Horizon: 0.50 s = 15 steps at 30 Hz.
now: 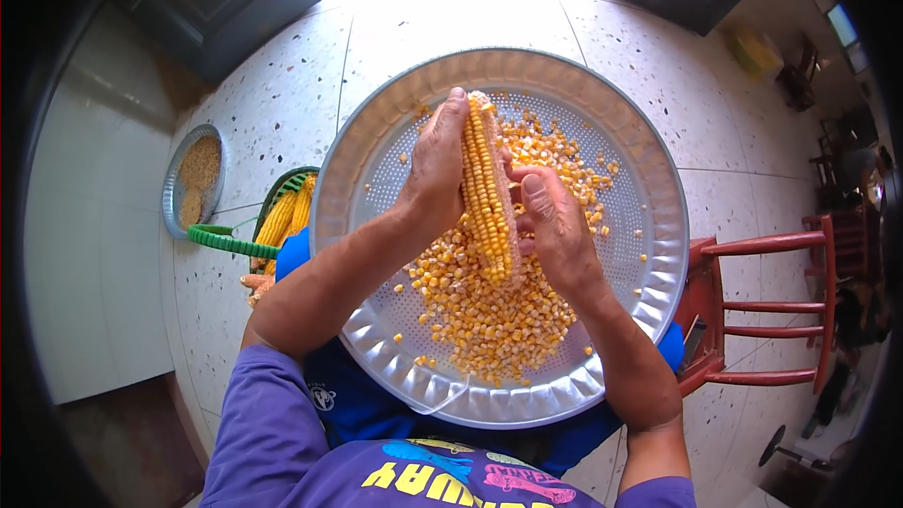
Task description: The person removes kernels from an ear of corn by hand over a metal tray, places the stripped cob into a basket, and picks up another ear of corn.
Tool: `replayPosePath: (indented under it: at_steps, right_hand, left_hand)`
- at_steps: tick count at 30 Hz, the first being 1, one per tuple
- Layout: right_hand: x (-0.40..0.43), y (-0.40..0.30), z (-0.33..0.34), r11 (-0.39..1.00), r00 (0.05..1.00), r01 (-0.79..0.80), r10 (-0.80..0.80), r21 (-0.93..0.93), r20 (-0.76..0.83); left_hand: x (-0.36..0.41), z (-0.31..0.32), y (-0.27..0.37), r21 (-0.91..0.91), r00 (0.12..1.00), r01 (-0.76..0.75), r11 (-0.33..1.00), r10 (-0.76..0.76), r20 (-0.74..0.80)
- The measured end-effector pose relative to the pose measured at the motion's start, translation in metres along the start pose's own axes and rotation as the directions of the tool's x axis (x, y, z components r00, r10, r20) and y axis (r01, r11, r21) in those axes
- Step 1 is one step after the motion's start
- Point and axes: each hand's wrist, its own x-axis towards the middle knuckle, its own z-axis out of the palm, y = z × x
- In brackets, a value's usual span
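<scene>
My left hand point(439, 162) grips a partly shelled ear of corn point(485, 190) from its left side, the thumb up near the top end. Rows of yellow kernels cover the left and middle of the ear, while its right side shows bare pinkish cob. Close against that bare side is my right hand point(557, 229), fingers bent at the cob's edge and thumb raised off it. How firmly those fingers hold is hidden. Beneath both hands lies a heap of loose corn kernels point(494, 324) in a round perforated metal tray point(638, 331) with a fluted rim, resting on my lap.
On the left, a green basket point(233, 243) holds unshelled ears of corn point(286, 219), with bare cobs point(257, 286) beside it. Farther left, a metal pan point(169, 201) contains grain. A red wooden chair point(769, 310) bearing a dark flat object point(693, 335) stands right of the tray.
</scene>
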Motion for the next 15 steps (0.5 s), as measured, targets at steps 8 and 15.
replayPosePath:
  at_steps: [8,15]
  right_hand:
    - [-0.013,0.009,0.023,0.973,0.998,0.061,-0.052,-0.224,0.047]
    - [-0.021,0.010,0.037,0.996,0.996,-0.083,0.082,0.033,0.028]
  left_hand:
    - [0.010,0.000,0.003,-0.075,0.981,-0.169,0.983,0.161,-0.108]
    - [0.010,-0.004,0.002,0.105,0.971,-0.224,0.969,0.231,-0.064]
